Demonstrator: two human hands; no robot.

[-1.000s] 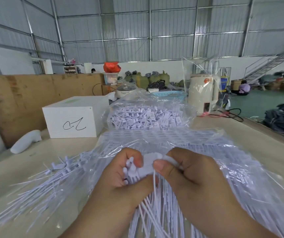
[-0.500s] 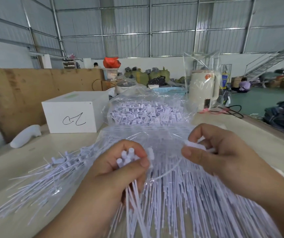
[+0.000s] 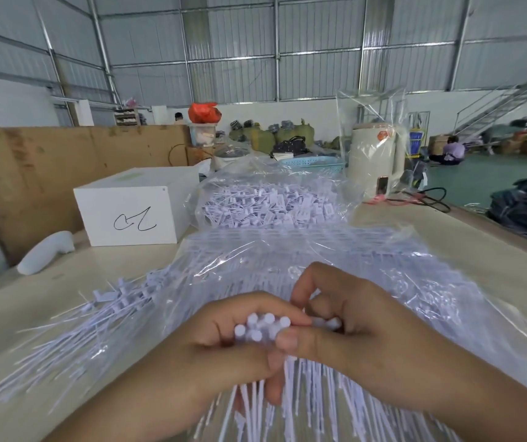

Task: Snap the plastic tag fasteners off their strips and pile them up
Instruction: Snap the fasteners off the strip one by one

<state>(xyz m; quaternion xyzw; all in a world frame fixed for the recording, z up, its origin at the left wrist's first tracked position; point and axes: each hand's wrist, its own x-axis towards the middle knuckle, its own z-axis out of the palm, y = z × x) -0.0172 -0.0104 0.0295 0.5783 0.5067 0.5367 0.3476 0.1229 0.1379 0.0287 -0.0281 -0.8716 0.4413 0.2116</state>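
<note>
My left hand [image 3: 224, 342] grips a bunch of pale lilac tag fasteners [image 3: 260, 327], round heads up and thin tails hanging down below my fist. My right hand [image 3: 361, 327] meets it from the right and pinches the fasteners at the bunch's right edge between thumb and fingers. Under both hands lies a clear bag of fastener strips [image 3: 319, 260] spread flat on the table. A loose pile of fasteners [image 3: 74, 333] fans out to the left on the table [image 3: 26, 301].
Behind the strips stands another clear bag full of fasteners [image 3: 268, 199]. A white box [image 3: 134, 205] with a scribble sits at back left, a white handle-shaped object [image 3: 45, 253] left of it. A cream kettle [image 3: 375, 161] and cables are at back right.
My right hand, which had pulled away to the right with a snapped-off piece, has come back to the bunch in my left hand. Both hands sit lower in view.
</note>
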